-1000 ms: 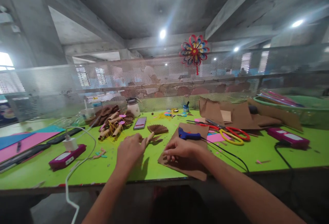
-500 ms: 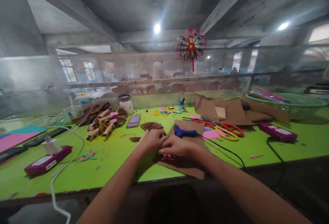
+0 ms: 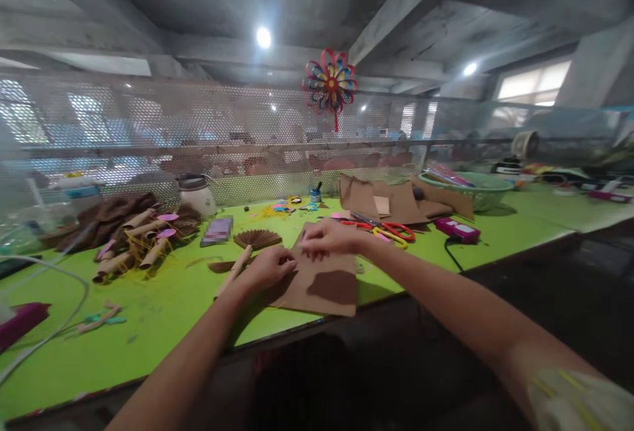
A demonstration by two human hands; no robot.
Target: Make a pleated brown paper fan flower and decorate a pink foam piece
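Observation:
My left hand (image 3: 270,266) rests at the left edge of a brown cardboard sheet (image 3: 321,286) on the green table (image 3: 163,312), its fingers curled onto the sheet. A rolled brown paper tube (image 3: 236,269) lies just left of that hand. My right hand (image 3: 329,238) hovers over the sheet's far end with fingers pressed together in a pinch; what they hold is hidden. A pleated brown paper fan (image 3: 257,238) lies just beyond my left hand.
Red and yellow scissors (image 3: 391,228), brown card pieces (image 3: 396,200), a pink box (image 3: 458,228) and a green basket (image 3: 468,187) lie right. A pile of rolled tubes (image 3: 133,246), a jar (image 3: 198,195) and a white cable (image 3: 49,286) are left. A mesh screen (image 3: 148,127) backs the table.
The view has swung right. My left hand moved from beside the fan onto the cardboard's left edge. My right hand lifted toward the far end, and the blue glue gun is now hidden.

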